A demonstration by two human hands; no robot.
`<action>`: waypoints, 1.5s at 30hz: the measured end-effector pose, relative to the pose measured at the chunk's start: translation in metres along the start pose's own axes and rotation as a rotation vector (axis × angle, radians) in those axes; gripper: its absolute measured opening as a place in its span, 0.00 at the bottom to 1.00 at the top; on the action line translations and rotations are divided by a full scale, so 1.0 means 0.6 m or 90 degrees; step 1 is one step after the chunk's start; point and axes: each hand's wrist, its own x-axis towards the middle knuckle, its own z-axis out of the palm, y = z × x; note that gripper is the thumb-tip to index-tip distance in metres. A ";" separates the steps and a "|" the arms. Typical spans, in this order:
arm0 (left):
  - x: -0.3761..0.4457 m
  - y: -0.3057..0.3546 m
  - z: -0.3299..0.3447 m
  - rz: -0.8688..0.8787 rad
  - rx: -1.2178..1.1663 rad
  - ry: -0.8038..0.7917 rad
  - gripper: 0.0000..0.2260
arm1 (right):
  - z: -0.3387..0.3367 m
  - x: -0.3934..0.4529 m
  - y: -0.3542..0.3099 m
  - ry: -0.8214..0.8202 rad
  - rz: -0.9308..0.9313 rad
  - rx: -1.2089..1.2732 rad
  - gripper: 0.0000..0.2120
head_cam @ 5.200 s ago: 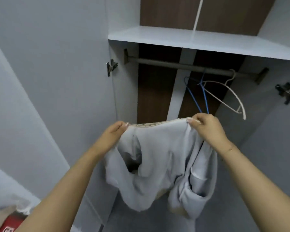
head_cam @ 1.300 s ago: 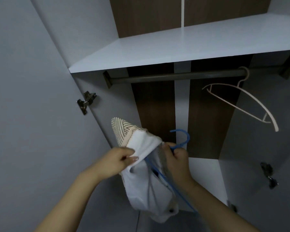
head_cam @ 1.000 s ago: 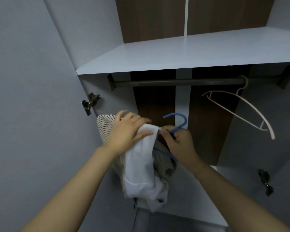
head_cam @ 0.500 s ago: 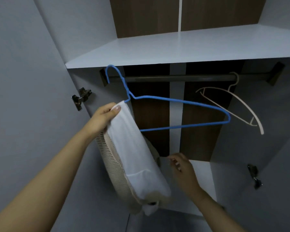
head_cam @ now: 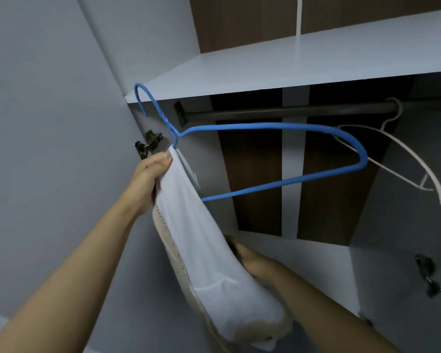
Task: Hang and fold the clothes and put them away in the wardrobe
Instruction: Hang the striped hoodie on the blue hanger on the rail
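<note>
Garment (head_cam: 209, 250) on blue hanger (head_cam: 278, 127), left hand (head_cam: 150, 178) pinching its top — right hand (head_cam: 250, 258) behind it, grasp hidden.

Blue hanger (head_cam: 278, 127) — thin coated wire, smooth. Garment (head_cam: 209, 250) — soft white cloth, matt, ribbed beige knit edge. Shelf (head_cam: 290, 70) — smooth matt white laminate; rail (head_cam: 290, 112) dark metal.

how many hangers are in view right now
2. The blue hanger is held up with the white garment by the left hand; the white hanger hangs on the rail at right.
</note>
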 end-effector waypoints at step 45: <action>0.039 0.094 0.162 0.292 0.706 -0.030 0.19 | -0.385 -0.265 -0.337 0.611 0.214 -0.428 0.14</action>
